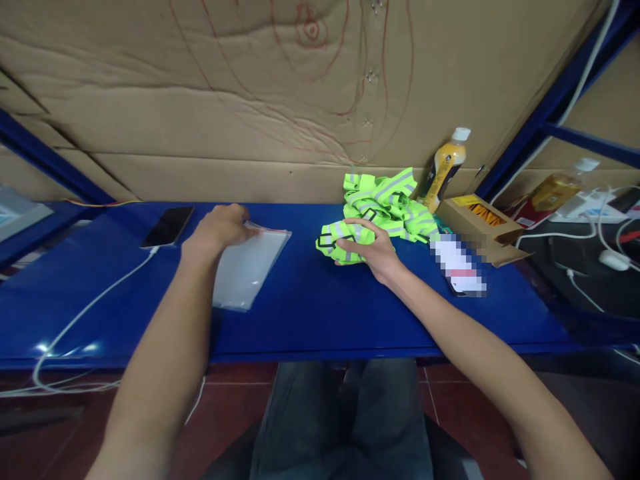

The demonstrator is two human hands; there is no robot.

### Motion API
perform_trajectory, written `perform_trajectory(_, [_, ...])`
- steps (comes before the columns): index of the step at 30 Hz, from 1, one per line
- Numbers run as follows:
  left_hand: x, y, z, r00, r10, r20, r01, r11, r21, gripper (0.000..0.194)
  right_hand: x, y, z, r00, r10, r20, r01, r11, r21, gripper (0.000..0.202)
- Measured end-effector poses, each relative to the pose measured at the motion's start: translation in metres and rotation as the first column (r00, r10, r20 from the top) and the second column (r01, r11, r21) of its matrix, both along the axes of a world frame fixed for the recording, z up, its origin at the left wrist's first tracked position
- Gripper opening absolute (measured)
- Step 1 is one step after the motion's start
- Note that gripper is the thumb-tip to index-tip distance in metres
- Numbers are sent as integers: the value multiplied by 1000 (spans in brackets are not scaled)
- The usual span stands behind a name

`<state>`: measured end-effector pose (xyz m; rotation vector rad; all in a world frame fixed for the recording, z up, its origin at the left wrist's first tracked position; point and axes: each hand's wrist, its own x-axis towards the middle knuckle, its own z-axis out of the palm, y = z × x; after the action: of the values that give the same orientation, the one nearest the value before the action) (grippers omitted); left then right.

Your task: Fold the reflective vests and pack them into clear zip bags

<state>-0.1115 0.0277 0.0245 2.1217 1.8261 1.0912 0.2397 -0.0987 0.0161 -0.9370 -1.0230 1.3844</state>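
Note:
In the head view, my right hand (373, 250) is closed around a folded bundle of neon-yellow reflective strap (327, 245) with black buckles. The bundle is just above or on the blue tabletop; I cannot tell which. Behind it lies a loose heap of the same neon strap (393, 193) with grey reflective stripes. To the left, my left hand (225, 227) is at the top corner of a stack of clear plastic zip bags (247, 270), its fingers curled at the bag edge and partly hidden. The bags have a red line along their top edge.
A dark phone (168, 227) on a white cable lies left of my left arm. At the right are a phone with a blurred screen (457, 263), an open cardboard box (480, 217) and a yellow drink bottle (447, 167). A cardboard wall (225, 133) stands behind the blue table (320, 320).

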Motion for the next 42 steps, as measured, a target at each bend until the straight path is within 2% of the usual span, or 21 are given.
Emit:
perform_trajectory(2, [9,-4,9,997,-2,-83,0,1000,-27,32,0,1,-1,1000,0,8,0,1000,5,73])
perform_trajectory(5, [20,-11,23,985,20,-174,-24,1000,-15,25,1,3,-3,1000,-7,17,7,1000,21,73])
perform_trajectory(8, [26,-20,34,971,91,-221,-72,993,94,15,2,5,-6,999,-18,41,16,999,46,72])
perform_trajectory(11, [32,-30,43,949,178,-260,-111,961,254,6,2,7,-8,997,-34,63,30,997,64,69])
perform_trajectory(14, [41,-39,52,961,221,-169,-149,922,359,8,3,6,-6,997,-40,60,37,998,59,69])
perform_trajectory(18, [55,-49,61,968,250,-19,-217,874,435,11,2,1,6,998,30,-54,-28,999,36,73])
perform_trajectory(21, [64,-57,62,958,283,35,-254,789,560,20,5,-3,17,991,49,-127,-42,998,55,75])
perform_trajectory(23, [69,-62,62,971,234,39,-207,755,622,24,7,-5,22,985,91,-144,-83,995,61,76])
perform_trajectory(24, [71,-64,61,983,176,44,-164,759,630,24,8,-6,23,981,130,-145,-122,990,65,76])
perform_trajectory(27, [78,-65,59,986,-86,141,-19,788,615,25,10,-8,23,958,262,-121,-252,964,89,71])
perform_trajectory(29, [84,-63,57,935,-257,245,64,801,596,36,11,-8,22,941,322,-102,-312,944,105,66])
perform_trajectory(31, [91,-60,54,859,-363,360,129,835,534,50,11,-8,21,930,356,-94,-345,931,117,62])
perform_trajectory(34, [101,-55,46,764,-389,515,207,904,375,54,11,-8,20,930,352,-102,-339,932,132,59])
perform_trajectory(36, [105,-53,39,752,-373,543,249,924,290,47,11,-7,20,939,329,-98,-316,940,129,60])
perform_trajectory(40, [106,-53,30,811,-364,458,288,930,229,38,12,-6,18,945,319,-72,-310,944,112,63])
perform_trajectory(42, [107,-57,29,865,-329,378,266,941,211,43,11,-7,16,941,330,-71,-322,940,109,63])
